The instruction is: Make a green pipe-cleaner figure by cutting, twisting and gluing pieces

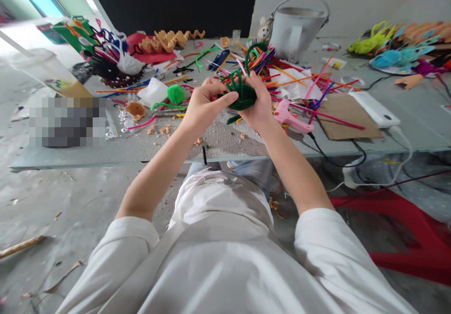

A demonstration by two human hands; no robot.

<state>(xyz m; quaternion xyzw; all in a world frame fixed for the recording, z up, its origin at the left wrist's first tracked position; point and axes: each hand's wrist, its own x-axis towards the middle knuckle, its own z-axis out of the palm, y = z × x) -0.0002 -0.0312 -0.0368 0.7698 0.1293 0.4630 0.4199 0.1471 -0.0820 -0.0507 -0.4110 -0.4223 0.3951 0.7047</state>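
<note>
As I watch remotely, the left hand point(206, 107) and right hand point(259, 103) clench a looped green pipe-cleaner bundle point(241, 95), seemingly unfinished; loose pipe cleaners point(271, 65) lie toward the far edge of the desk point(105, 160).

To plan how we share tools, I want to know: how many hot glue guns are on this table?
1. The pink hot glue gun lies on the table, to the right of the person's right hand. Another could be hidden under the pile of pipe cleaners.

A grey table point(105, 157) stands on a scuffed concrete floor point(59, 196) before a pale wall point(355, 4).
</note>
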